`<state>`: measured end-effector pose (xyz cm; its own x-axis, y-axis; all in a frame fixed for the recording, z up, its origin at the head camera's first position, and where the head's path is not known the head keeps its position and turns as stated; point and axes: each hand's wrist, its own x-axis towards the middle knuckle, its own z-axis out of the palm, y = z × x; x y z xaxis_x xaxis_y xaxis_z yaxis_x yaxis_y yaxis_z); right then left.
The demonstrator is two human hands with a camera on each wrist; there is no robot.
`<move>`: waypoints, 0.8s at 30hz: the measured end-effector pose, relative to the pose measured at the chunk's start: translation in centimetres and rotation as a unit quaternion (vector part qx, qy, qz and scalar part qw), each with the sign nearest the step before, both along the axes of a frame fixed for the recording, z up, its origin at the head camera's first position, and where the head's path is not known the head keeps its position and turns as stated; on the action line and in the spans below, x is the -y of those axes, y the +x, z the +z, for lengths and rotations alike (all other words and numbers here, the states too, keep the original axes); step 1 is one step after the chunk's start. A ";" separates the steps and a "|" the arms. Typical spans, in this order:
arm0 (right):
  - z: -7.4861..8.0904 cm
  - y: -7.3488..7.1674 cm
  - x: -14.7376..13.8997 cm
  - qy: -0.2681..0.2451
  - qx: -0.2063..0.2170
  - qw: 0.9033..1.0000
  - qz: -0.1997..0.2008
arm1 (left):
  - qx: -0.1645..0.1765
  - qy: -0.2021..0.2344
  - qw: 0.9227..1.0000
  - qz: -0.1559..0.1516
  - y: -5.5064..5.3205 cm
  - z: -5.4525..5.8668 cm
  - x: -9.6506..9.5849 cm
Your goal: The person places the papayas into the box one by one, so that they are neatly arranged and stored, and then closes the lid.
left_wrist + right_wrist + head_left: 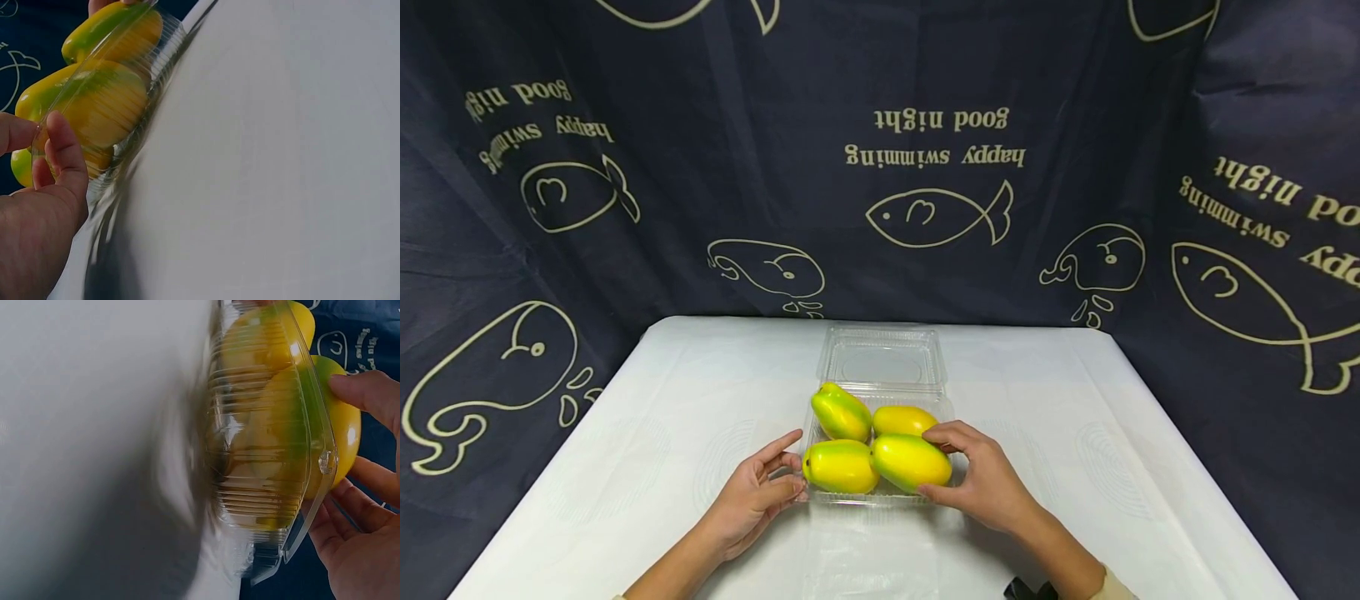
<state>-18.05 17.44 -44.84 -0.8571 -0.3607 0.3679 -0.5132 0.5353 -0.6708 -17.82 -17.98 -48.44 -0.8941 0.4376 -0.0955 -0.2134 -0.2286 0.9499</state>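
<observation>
Four-sided and clear, a plastic clamshell container (868,500) lies on the table with several yellow-green mangoes in it. My right hand (981,475) holds the front right mango (912,462), thumb at its near side and fingers at its far side; in the right wrist view this mango (351,434) stands above the rim. On the other side, my left hand (760,492) pinches the container's left rim (42,128) between thumb and fingers. Beside that hand is the front left mango (841,467). Behind lie a greener mango (841,414) and a yellow mango (902,419), partly covered by the front one.
The container's hinged lid (883,358) lies folded back toward the table's far edge. A white cloth covers the table (625,467). Dark curtains (940,275) printed with fish and whales hang behind and at both sides. A small black object (1028,590) shows by the right forearm.
</observation>
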 end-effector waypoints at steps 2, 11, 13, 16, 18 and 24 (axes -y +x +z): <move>0.1 0.0 0.0 0.010 0.005 1.000 -0.001 | 0.001 -0.001 1.000 0.002 0.0 0.0 0.0; -0.1 -0.1 0.0 0.032 -0.007 0.999 0.005 | 0.003 -0.003 1.000 0.001 0.0 0.1 0.0; -0.1 -0.2 -0.1 0.041 -0.015 0.999 0.002 | 0.003 -0.002 1.000 0.000 -0.1 0.1 0.0; -0.1 -0.3 -0.1 0.053 -0.021 0.998 0.004 | 0.002 -0.001 1.000 -0.003 -0.1 0.1 0.0; 0.0 -0.4 -0.1 0.059 -0.021 0.998 0.008 | 0.001 0.001 1.000 -0.004 -0.1 0.1 0.1; 0.2 -0.5 0.0 0.063 -0.015 0.998 0.018 | 0.002 0.001 1.000 -0.005 0.0 0.1 0.1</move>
<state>-18.52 17.49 -44.65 -0.8321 -0.4368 0.3419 -0.5523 0.5953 -0.5837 -17.83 -18.08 -48.37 -0.8896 0.4461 -0.0982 -0.2194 -0.2288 0.9484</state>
